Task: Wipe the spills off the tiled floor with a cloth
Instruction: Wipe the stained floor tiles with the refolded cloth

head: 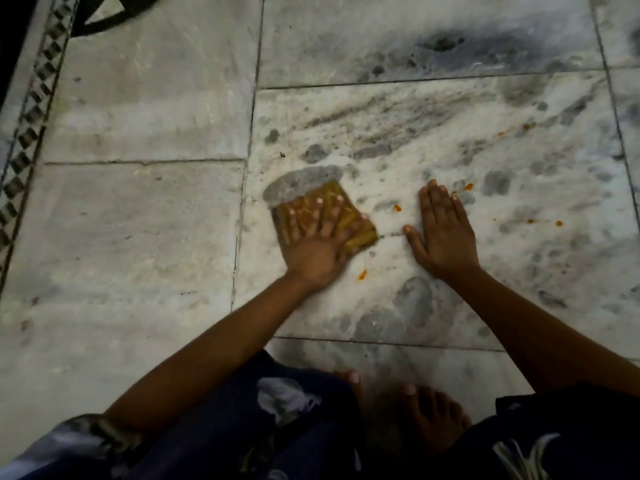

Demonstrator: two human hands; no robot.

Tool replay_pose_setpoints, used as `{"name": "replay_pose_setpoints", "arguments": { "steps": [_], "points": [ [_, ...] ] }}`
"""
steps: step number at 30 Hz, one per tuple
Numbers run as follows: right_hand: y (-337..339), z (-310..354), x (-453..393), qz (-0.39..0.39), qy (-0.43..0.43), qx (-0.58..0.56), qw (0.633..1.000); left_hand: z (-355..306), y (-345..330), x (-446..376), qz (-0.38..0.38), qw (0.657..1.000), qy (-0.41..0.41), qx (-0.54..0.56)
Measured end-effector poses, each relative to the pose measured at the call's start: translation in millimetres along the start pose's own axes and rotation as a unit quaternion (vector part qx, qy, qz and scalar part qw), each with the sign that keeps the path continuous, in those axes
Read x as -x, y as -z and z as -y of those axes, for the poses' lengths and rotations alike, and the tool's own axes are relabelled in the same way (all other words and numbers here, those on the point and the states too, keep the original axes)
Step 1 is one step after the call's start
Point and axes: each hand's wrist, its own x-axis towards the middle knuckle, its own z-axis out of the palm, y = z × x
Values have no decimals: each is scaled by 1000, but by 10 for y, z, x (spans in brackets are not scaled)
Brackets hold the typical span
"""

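Marble floor tiles [138,237] carry orange spills [362,274]; we press the yellow cloth [356,233] flat under our left hand [313,251], fingers spread, at nine o'clock from our right hand [445,237], open and bracing us.

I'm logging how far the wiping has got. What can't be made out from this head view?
- Floor beneath the folded yellow-stained cloth: covered by the cloth and the left hand pressing on it, so any spill under it is hidden.
- Floor beneath the right hand, flat on the grey-veined marble tile: hidden by the palm.
- Small orange spots: too small to tell whether wet or dried.
- Dark curved object at top left: cut off by the frame edge.
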Motion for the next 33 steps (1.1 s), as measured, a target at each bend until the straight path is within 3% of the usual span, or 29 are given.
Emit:
{"name": "replay_pose_setpoints", "arguments": {
  "steps": [3, 6, 10, 13, 18, 21, 23, 28, 31, 33],
  "points": [
    [7, -2, 5, 0, 0, 2, 1000, -288, -139, 457, -10, 991, -134, -27],
    [9, 1, 9, 2, 0, 4, 1000, 8, -177, 784, -45, 981, -178, -54],
    [3, 3, 12, 2, 3, 4, 1000, 466, -40, 465, -51, 998, -37, -16],
    [-1, 6, 2, 3, 3, 3, 1000, 295, 16, 77, -39, 998, 50, 16],
    [26, -12, 3, 9, 2, 9, 1000, -172, -143, 434, -29, 993, -116, -22],
    [6, -20, -5, 5, 3, 8, 1000, 85, -234, 731, -63, 981, -175, -60],
    [-11, -21, -1, 4, 4, 6, 1000, 365, -210, 773, -80, 983, -151, -63],
    [-17, -28, -8, 4, 4, 4, 1000, 567, -4, 207, -54, 998, 31, -3],
    [10, -17, -11, 10, 5, 1, 1000, 311, 4, 6, -33, 999, 38, -1],
    [29, -16, -19, 10, 3, 2, 1000, 101, -74, 164, -39, 999, -15, -23]
  ]
}}
